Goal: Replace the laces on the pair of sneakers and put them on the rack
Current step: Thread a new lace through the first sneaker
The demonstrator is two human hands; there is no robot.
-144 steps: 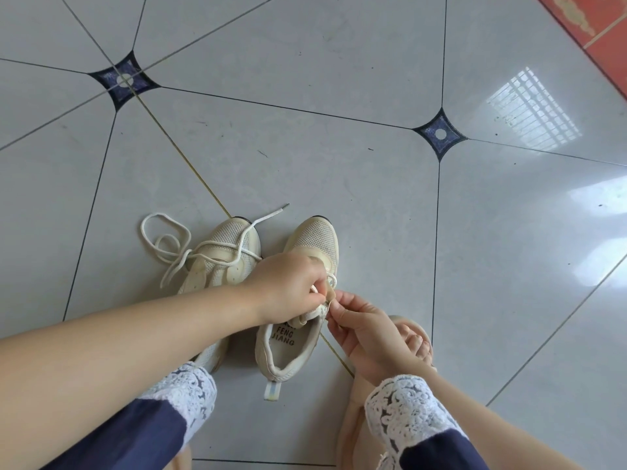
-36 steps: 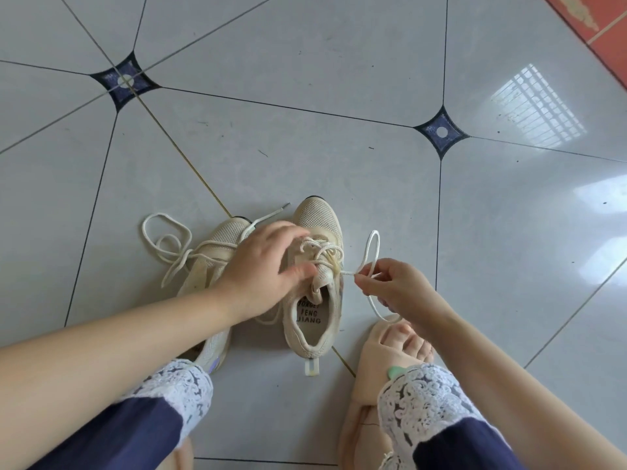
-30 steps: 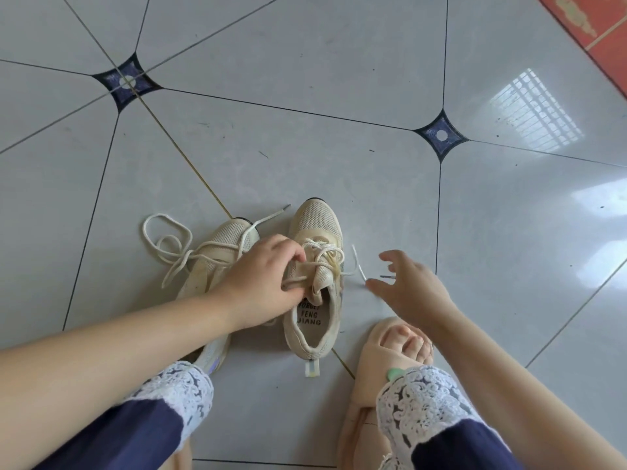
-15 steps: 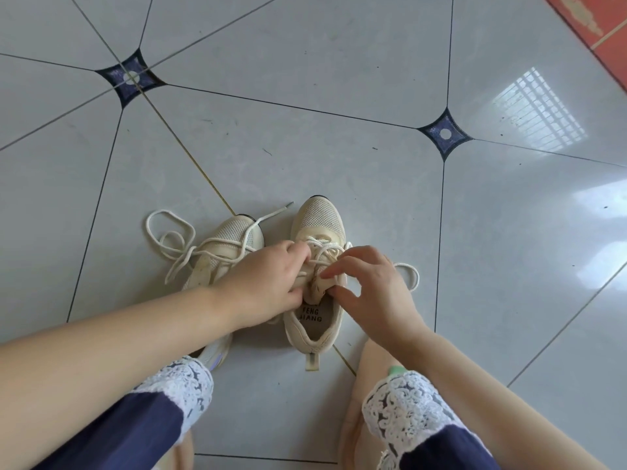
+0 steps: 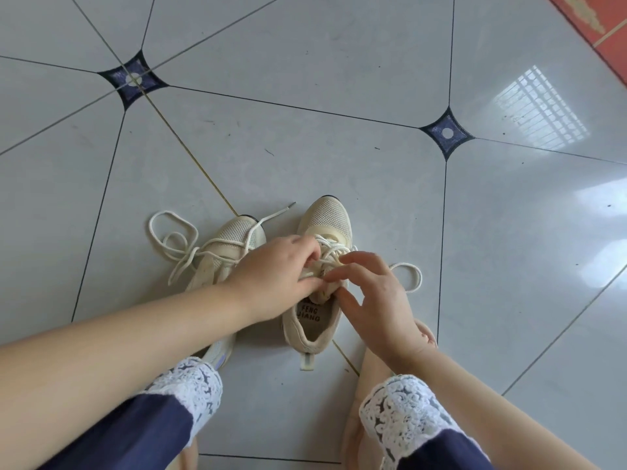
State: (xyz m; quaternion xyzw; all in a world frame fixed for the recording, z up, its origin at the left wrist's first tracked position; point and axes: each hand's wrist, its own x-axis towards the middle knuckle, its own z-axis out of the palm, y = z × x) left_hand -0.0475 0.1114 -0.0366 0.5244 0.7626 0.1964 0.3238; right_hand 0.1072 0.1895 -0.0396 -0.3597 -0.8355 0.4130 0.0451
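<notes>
Sneaker (image 5: 327,220) insole (image 5: 310,313) — FENG JIANG, left hand (image 5: 274,279) pinching lace (image 5: 334,247), right hand (image 5: 376,300) touching

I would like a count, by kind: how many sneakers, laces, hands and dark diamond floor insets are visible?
Sneakers: 2 (loose-laced sneaker, sneaker under the hands)
Laces: 2 (loose lace, threaded lace)
Hands: 2 (left hand, right hand)
Dark diamond insets: 2 (left inset, right inset)
Total: 8

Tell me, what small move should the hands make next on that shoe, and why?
Probably the right hand should pull the loose loop snug while the left hand pinches the lace on the sneaker. That loop lies slack on the floor beside it, so the lacing looks unfinished.
</notes>
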